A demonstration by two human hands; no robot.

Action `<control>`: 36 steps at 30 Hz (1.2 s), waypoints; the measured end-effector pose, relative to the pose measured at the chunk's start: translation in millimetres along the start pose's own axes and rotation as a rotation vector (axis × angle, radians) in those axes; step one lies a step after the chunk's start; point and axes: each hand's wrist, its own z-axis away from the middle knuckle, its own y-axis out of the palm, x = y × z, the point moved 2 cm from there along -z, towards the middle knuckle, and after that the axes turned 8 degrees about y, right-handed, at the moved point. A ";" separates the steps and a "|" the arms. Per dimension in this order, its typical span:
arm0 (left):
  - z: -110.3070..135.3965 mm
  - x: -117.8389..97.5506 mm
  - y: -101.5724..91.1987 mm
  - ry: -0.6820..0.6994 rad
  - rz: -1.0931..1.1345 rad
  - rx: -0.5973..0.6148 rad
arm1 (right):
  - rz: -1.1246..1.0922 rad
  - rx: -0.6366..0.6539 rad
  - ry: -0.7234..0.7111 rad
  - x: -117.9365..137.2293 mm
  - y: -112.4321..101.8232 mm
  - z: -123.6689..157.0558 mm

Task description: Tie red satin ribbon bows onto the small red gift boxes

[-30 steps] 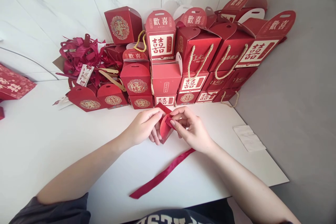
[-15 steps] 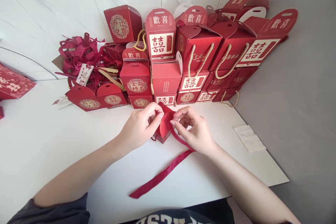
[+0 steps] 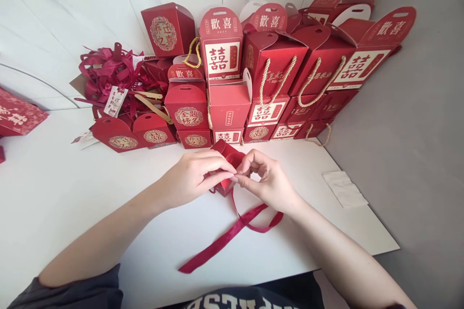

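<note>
A small red gift box (image 3: 236, 155) with its curved top flaps raised stands on the white table in front of me, partly covered by both hands. My left hand (image 3: 194, 174) is closed in a pinch at the box's near side. My right hand (image 3: 267, 178) pinches from the other side, and the fingertips of the two meet. A dark red satin ribbon (image 3: 223, 245) runs from beneath those fingertips, loops to the right and trails over the table toward me. Its pinched end is hidden by my fingers.
Stacked red gift boxes (image 3: 275, 67), some with gold rope handles, line the back of the table. A heap of red ribbons (image 3: 114, 70) with tags lies on the left. A folded white tissue (image 3: 344, 188) lies near the right edge, beside a grey wall (image 3: 416, 145).
My left hand has moved right and down from the box flap to meet my right fingertips. The ribbon below my right hand has dropped into a loose loop on the table.
</note>
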 end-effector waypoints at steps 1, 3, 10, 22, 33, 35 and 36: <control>-0.1 0.5 0.2 0.000 0.000 0.017 | -0.001 0.010 0.004 0.0 0.1 0.1; 0.0 1.3 0.9 0.016 -0.007 0.039 | -0.005 0.022 0.003 0.1 0.1 0.1; 4.3 0.1 6.5 0.125 -0.187 0.072 | 0.017 0.018 0.005 -0.6 0.2 -0.7; 3.1 2.7 8.9 -0.034 -0.050 0.032 | -0.003 0.033 -0.008 -1.0 2.8 -1.7; 1.5 9.6 -7.1 -0.321 -0.147 -0.210 | 0.698 0.201 0.402 -9.4 -1.5 -0.8; 1.5 13.3 -6.6 -0.371 -0.169 -0.151 | 0.972 0.239 0.500 -17.6 5.3 -1.8; 1.5 15.0 -6.0 -0.386 -0.173 -0.126 | 1.056 0.248 0.512 -21.5 10.0 -2.5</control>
